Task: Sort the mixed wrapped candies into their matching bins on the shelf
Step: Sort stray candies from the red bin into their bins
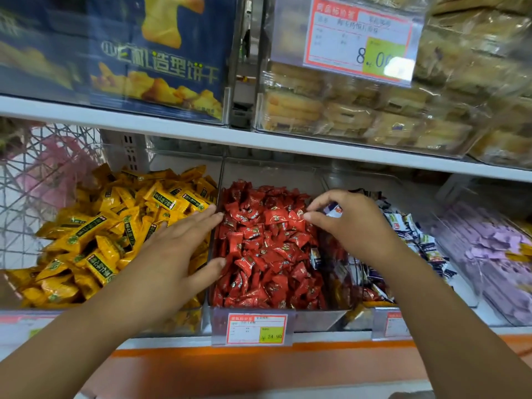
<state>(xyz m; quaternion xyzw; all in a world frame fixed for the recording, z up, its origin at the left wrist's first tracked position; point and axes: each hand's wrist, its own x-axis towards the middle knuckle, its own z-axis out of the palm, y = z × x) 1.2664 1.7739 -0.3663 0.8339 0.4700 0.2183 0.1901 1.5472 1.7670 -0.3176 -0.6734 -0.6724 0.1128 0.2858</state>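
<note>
Over the red candies [267, 240] in the middle bin [325, 316], your left hand [184, 243] lies flat and open and your right hand [345, 223] curls round a white and blue candy [334, 210], so I think it goes next on the matching pile [417, 240] to the right.

We are facing a shop display: white shelves [172, 126] carry clear bins [319, 316] heaped with loose wrapped candies [267, 243] in yellow, red and purple. Printed price tags [257, 329] are clipped to the bin fronts, one reading 24.90. Above sit bagged cakes [345, 110] and a biscuit box [161, 61].
</note>
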